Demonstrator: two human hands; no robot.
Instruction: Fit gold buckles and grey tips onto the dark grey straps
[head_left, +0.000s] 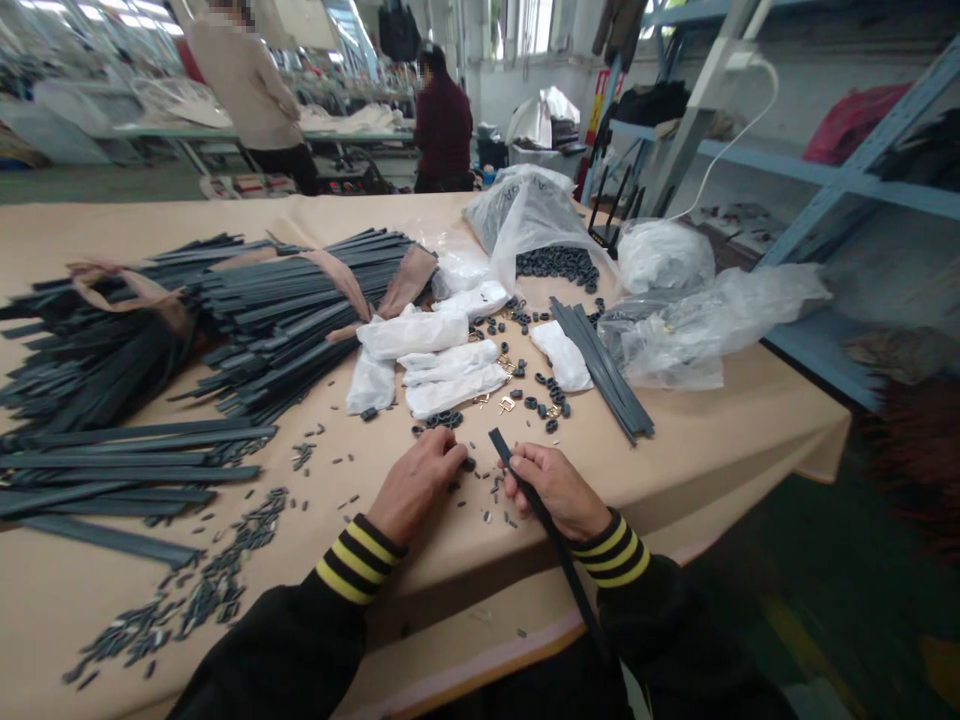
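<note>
My right hand (559,490) is closed around a dark strap (551,530), whose cut end points up and away from me. The strap's other end runs down over the table's front edge toward my lap. To the left, my left hand (420,480) rests low over the table with its fingers curled and pressed together. A small black loop (469,464) shows at its fingertips; whether the fingers grip it is hidden. Small dark cut pieces (487,517) lie scattered between my hands. Just beyond are more black loops (442,420) and gold-coloured metal buckles (507,403).
Tied bundles of dark straps (300,300) and loose straps (135,460) cover the left side. White wrapped packets (454,375) lie mid-table. Behind them, a plastic bag (525,215) spills black loops. More straps (604,370) and clear plastic (675,335) lie right. Two people stand beyond.
</note>
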